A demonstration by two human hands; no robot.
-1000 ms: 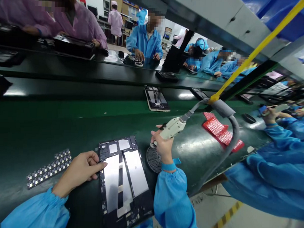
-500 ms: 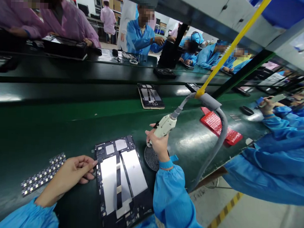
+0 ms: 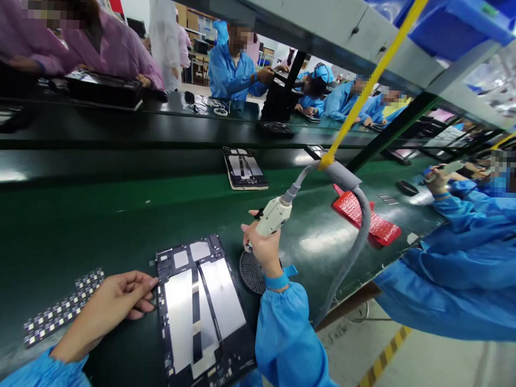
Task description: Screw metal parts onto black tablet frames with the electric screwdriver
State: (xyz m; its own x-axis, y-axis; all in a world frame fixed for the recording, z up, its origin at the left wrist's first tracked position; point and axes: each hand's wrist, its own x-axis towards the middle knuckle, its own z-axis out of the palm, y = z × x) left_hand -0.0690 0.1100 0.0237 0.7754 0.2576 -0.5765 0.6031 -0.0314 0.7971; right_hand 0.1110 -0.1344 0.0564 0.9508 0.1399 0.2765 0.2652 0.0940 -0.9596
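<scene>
My right hand (image 3: 262, 244) is wrapped around a cream electric screwdriver (image 3: 274, 216), its grey cable coming out of the top. The driver's lower end is just above a round black perforated dish (image 3: 252, 270). In front of me lies an opened tablet (image 3: 224, 294), showing silver battery panels and black ribbon strips. My left hand (image 3: 123, 299) is at the tablet's left edge, thumb and forefinger pressed together. Anything between those fingertips is too small to make out. Beneath and beside my left wrist is a strip of small dark parts with pale squares (image 3: 54, 316).
A yellow strap (image 3: 371, 90) holds up the looping grey cable (image 3: 358, 242). Another opened tablet (image 3: 245, 167) lies farther back on the green bench. Red bubble-wrap pouches (image 3: 367, 217) are to the right. A co-worker in a blue sleeve (image 3: 464, 215) holds a similar driver there.
The whole view has shifted slightly, so things sit a little farther left. Both hands keep nearly the same places relative to the tablet and the dish.
</scene>
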